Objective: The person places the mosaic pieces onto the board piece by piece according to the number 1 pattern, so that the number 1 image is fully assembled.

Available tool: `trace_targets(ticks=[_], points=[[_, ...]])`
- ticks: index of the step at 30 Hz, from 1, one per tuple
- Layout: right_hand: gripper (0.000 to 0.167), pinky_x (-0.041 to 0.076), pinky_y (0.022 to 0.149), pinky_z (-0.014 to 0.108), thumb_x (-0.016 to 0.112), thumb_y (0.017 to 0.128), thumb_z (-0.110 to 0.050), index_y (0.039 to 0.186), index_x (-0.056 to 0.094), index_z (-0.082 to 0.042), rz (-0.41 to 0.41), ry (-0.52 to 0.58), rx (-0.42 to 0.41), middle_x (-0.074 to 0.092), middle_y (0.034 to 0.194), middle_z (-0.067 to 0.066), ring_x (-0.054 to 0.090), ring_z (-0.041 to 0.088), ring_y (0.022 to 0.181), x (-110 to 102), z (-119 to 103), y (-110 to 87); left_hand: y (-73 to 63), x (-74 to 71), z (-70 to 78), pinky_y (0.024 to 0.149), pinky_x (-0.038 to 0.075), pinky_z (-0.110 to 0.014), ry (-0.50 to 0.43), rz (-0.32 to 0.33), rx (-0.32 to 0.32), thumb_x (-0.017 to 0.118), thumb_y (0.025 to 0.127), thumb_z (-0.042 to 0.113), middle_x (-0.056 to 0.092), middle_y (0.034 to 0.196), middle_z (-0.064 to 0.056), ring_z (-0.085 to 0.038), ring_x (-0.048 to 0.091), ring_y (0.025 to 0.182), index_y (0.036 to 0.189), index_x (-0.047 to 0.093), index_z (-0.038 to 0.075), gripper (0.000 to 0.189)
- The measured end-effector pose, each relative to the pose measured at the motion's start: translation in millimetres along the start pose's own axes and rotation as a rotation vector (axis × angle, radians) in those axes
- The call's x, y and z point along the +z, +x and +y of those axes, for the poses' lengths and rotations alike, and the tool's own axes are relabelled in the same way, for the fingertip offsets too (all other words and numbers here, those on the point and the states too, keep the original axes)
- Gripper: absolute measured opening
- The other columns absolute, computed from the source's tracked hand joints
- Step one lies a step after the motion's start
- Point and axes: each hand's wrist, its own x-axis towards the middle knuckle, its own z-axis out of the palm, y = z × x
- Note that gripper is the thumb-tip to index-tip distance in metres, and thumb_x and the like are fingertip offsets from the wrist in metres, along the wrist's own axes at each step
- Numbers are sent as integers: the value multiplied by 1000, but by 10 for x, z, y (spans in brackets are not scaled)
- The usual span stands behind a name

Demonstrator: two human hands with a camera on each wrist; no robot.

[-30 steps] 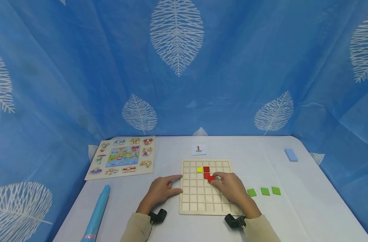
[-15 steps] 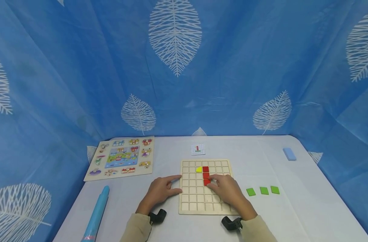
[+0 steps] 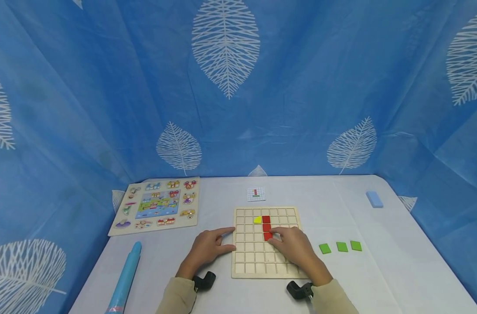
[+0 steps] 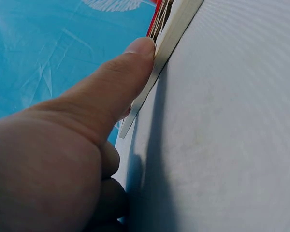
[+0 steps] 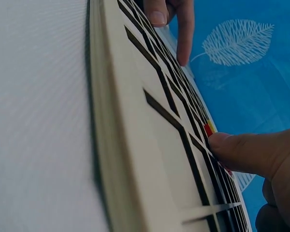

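A wooden grid board lies on the table between both hands. Three red square tiles stand in a column on it, the lowest red tile nearest me, with a yellow tile left of the top one. My right hand pinches the lowest red tile by thumb and index finger, and the tile lies in line with the others. My left hand rests at the board's left edge, index finger and thumb stretched out to touch it; in the left wrist view the thumb presses the edge.
Several green square tiles lie right of the board. Behind it is a small pattern card. A picture puzzle board sits at the back left, a light-blue tube-like object in front of it. A blue block lies far right.
My right hand has brought the tilted red tile down and toward me into line under the other two. During the last half second it has hardly moved. My left hand stays at the board's edge.
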Motion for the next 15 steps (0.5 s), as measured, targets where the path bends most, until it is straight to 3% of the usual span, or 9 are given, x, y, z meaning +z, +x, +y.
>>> trace_targets(ticks=[15], points=[[31, 40, 60, 29, 83, 87, -28, 113, 80, -12, 48, -1, -27, 65, 64, -10, 43, 6, 58, 48, 16, -41, -8, -13, 15, 51, 27, -24, -4, -1, 8, 80, 84, 52, 38, 57, 12, -5, 31, 51, 136, 68, 27, 59]])
